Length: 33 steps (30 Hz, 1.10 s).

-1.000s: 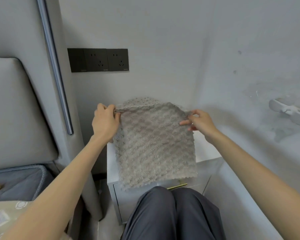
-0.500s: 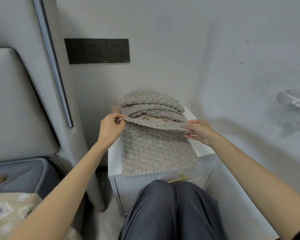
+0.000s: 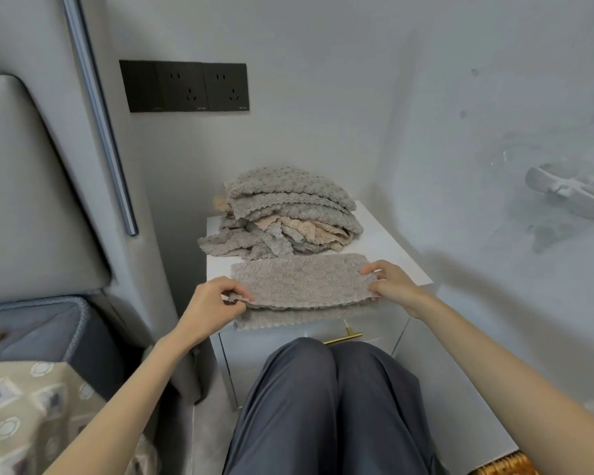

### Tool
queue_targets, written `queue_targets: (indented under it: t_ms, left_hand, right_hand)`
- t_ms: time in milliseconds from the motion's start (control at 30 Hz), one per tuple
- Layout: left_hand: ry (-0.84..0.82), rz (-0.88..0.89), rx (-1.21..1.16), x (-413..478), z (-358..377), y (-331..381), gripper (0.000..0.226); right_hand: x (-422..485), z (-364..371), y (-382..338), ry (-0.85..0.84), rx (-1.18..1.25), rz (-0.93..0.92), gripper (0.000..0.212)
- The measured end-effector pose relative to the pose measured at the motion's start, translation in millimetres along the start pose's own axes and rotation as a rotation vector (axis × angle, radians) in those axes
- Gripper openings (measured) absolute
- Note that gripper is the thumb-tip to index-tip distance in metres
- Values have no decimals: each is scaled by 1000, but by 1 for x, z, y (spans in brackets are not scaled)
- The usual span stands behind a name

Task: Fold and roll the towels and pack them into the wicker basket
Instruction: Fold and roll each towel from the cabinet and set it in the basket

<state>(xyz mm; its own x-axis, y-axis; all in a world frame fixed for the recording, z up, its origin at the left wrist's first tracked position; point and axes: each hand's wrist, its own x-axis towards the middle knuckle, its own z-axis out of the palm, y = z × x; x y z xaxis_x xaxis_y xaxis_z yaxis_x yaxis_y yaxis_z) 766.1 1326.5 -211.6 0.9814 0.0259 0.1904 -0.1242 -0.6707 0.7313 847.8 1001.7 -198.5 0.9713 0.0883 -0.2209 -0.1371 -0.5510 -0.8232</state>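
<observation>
Both forearms reach forward past the knees (image 3: 326, 371) and converge on the white worktop (image 3: 396, 258). The left hand (image 3: 213, 306) has thumb and curled fingers pinching the left end of the grey towel (image 3: 302, 282) at its near edge. The right hand (image 3: 391, 286) pinches the right end likewise. We record the towel folded double along the worktop's front, its lower layer overhanging the drawer (image 3: 288, 341). The pile of towels (image 3: 288, 214) sits just behind; we cannot tell if they touch. The wicker basket (image 3: 504, 467) is only a corner at lower right.
</observation>
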Motion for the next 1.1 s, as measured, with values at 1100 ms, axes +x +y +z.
queue_targets:
  t_ms: [1100]
  left_hand:
    - [-376, -37, 591, 59, 52, 15, 54]
  right_hand:
    - [27, -13, -31, 26, -162, 86, 26]
